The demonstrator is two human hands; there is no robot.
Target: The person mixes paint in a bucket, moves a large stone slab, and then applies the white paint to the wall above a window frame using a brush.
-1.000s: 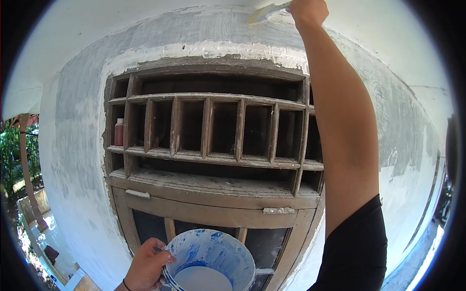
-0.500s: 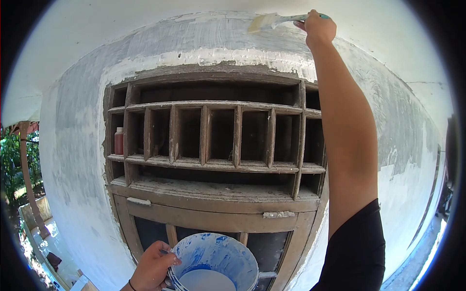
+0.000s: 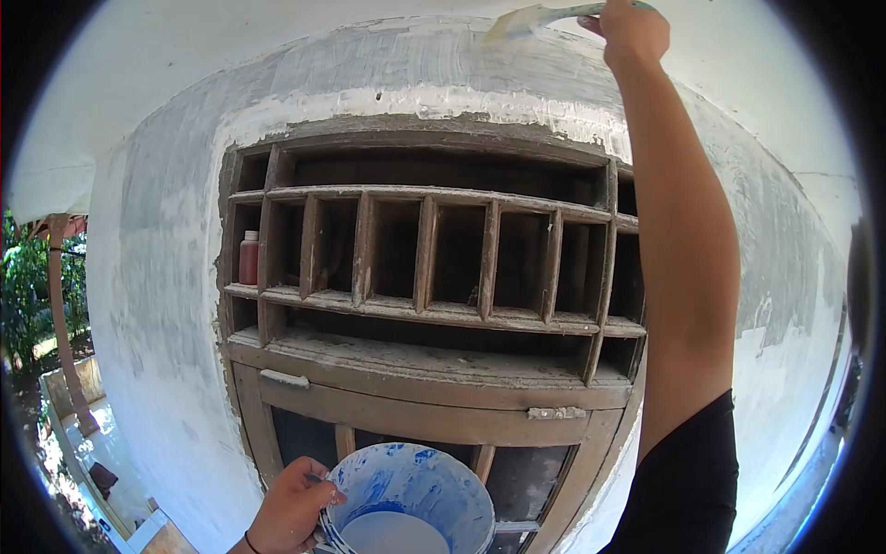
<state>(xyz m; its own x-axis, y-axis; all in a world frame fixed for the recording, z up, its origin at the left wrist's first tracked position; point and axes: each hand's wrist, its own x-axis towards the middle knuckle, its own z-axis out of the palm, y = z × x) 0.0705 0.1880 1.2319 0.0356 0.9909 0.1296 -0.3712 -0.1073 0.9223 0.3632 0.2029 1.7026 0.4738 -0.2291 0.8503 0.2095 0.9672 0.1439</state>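
Note:
High at the top of the view, my right hand (image 3: 637,35) is closed round the handle of a paintbrush (image 3: 526,22). Its pale, wide bristles lie against the upper wall (image 3: 388,57), close under the ceiling, where white streaks cover grey. Low in the view, my left hand (image 3: 297,506) grips the rim of a bucket (image 3: 438,475), fingers over the edge. Blue and white smears coat the bucket's inside, and whitish liquid paint (image 3: 392,535) lies at its bottom.
Below the painted strip sits a weathered wooden frame (image 3: 443,319) with several dusty openings. A bottle of red liquid (image 3: 248,258) stands in a left opening. Under it is a wooden door (image 3: 415,423) with dark panes. The ceiling (image 3: 277,28) runs close overhead. Plants (image 3: 37,295) show at far left.
The view has shifted, so the wall and wooden frame sit further right. My right hand and the brush appear slightly higher and further right; my left hand and the bucket stay nearly the same.

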